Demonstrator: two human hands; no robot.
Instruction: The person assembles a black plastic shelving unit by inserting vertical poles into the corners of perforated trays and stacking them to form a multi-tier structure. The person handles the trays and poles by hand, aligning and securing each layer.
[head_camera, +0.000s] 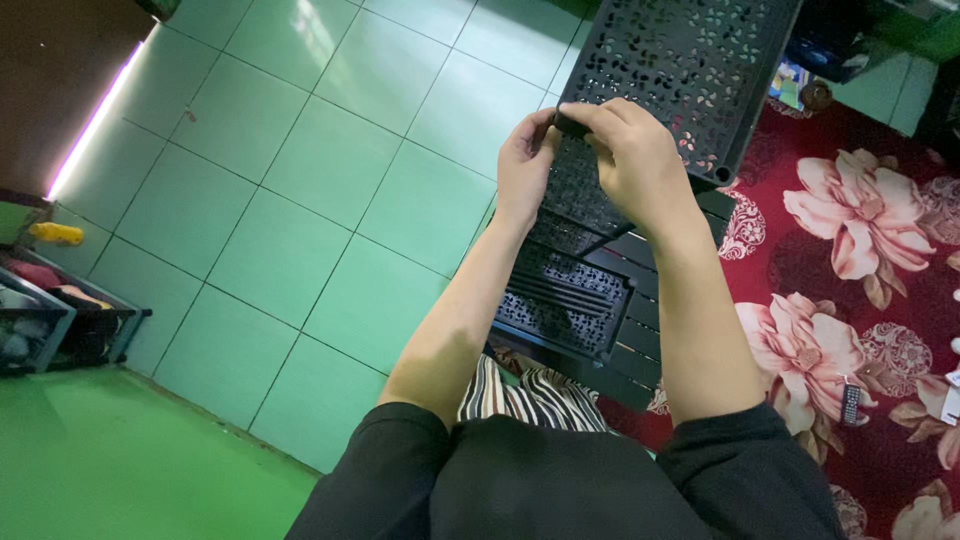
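Over the floor: the head view looks straight down past black sleeves at both hands, which meet at the near corner of a black perforated panel (690, 70).
Left hand (525, 165): fingers curl onto the panel's corner from the left side, thumb pressed against the edge; clenched on the plastic, apparently to steady it.
Right hand (635, 160): fingers fold over the same corner from above, grasping the edge; the grip looks like a pinch at a joint or clip, though the contact itself is hidden under the knuckles.
Panel: flat plastic with flower-shaped cutouts, tilted up off the ground, its far end running out of view at the top.
Lower tiers (570, 300): more black slatted and perforated shelves sit stacked beneath the hands, just in front of the knees, so the raised panel is likely held above them for fitting.
Floor (300, 200): pale green tiles on the left.
Rug (850, 240): dark red with large pink flowers on the right; the rack rests partly on it.
Striped cloth (535, 395): lies between the arms, touching the lowest shelf.
Far left: a low rack (60, 320) with clutter, well apart.
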